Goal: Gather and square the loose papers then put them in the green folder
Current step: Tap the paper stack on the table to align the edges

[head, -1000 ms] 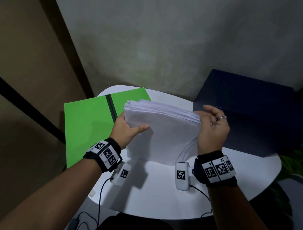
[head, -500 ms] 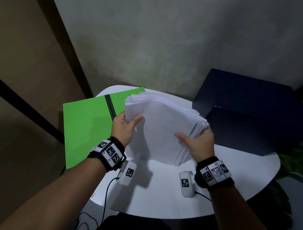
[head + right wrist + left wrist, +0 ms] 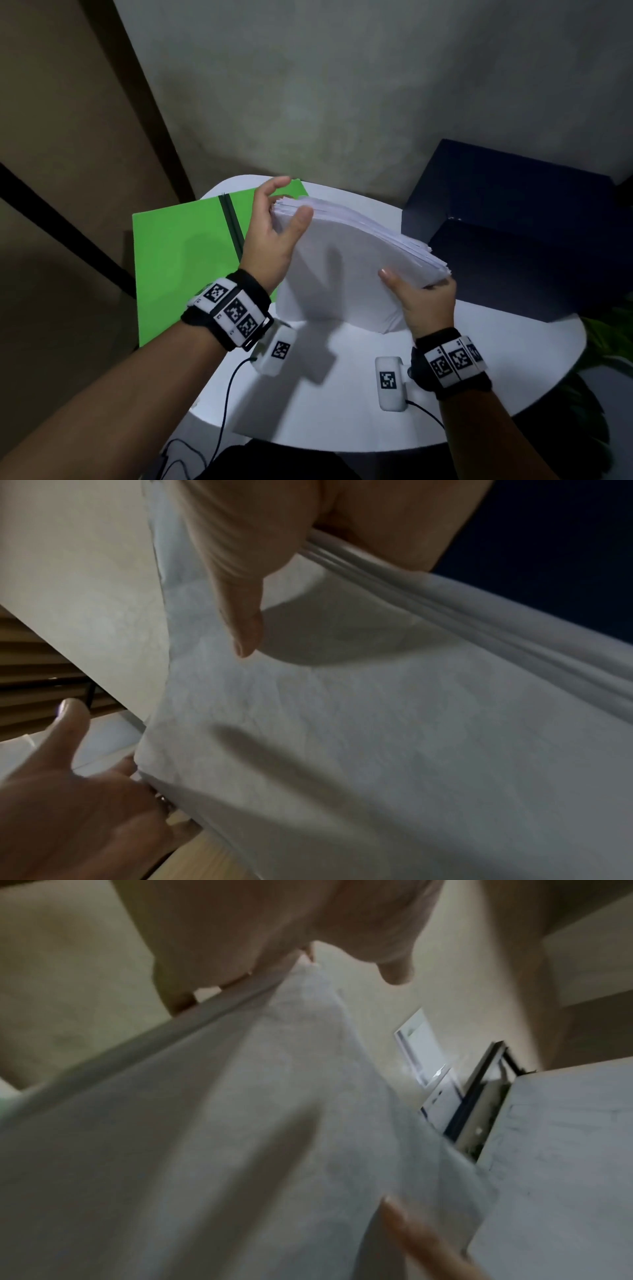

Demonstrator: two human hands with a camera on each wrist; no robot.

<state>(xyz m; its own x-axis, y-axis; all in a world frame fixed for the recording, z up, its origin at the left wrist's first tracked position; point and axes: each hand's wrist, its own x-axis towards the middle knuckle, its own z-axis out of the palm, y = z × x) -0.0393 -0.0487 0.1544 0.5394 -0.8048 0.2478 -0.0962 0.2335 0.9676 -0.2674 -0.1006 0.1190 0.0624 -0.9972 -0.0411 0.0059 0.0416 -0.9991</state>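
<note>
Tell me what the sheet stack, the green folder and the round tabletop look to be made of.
Sheet stack: thin white matte paper; it bows and its edges fan. Green folder: probably plastic or coated card, flat, uniform green, dark spine strip. Tabletop: smooth white, likely laminate or painted board, faint sheen; cannot tell which.

Paper stack [image 3: 346,260] stands on edge mid-surface [image 3: 342,404], between both hands. Open folder [image 3: 181,260] lies left of it; box [image 3: 520,233] right, at the rear.
</note>
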